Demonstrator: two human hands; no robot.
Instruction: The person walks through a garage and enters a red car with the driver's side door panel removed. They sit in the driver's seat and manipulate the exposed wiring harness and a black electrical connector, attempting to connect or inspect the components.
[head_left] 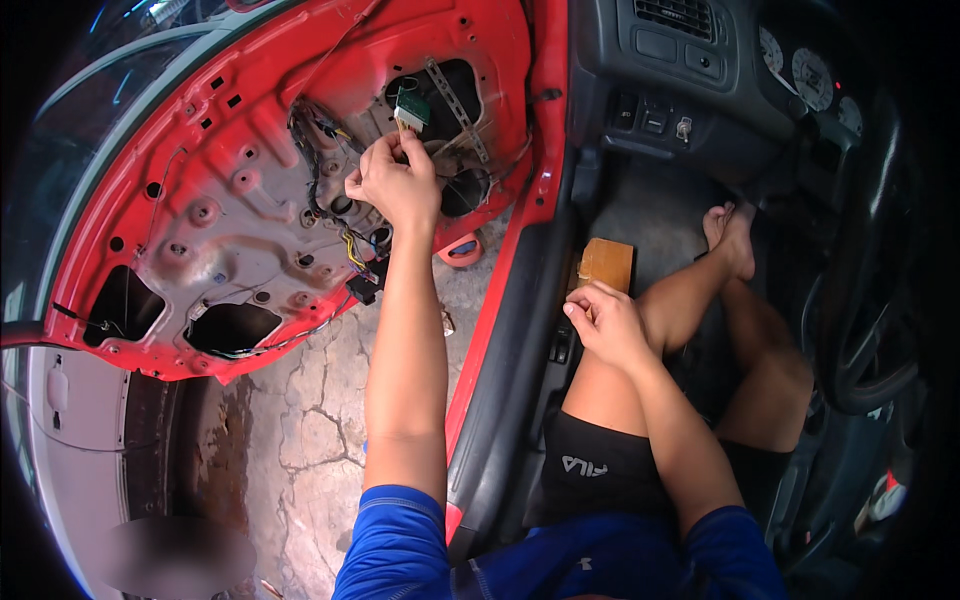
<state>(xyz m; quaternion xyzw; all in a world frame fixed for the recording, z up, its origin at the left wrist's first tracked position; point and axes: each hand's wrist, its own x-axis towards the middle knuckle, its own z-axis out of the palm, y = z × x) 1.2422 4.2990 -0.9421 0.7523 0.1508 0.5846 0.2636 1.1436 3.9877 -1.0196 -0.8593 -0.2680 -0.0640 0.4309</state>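
Observation:
My left hand (398,182) reaches out to the stripped red car door (240,120). Its fingers are closed around wires that run into a white plug on a small green circuit board (412,107). The board stands just above my fingertips, in front of an opening in the door panel. Over my bent leg, my right hand (606,322) is closed, thumb and fingers together. Whatever it may hold is too small or hidden to tell. Right beyond it lies an orange-brown box (607,262), partly covered by the fingers.
Loose wiring (352,245) with a black connector (366,288) hangs off the door. The black door sill (500,400) runs between the cracked concrete floor (310,430) and my legs. A steering wheel (850,300) is at the right, below the dashboard (690,70). An orange-red object (460,250) lies under the door.

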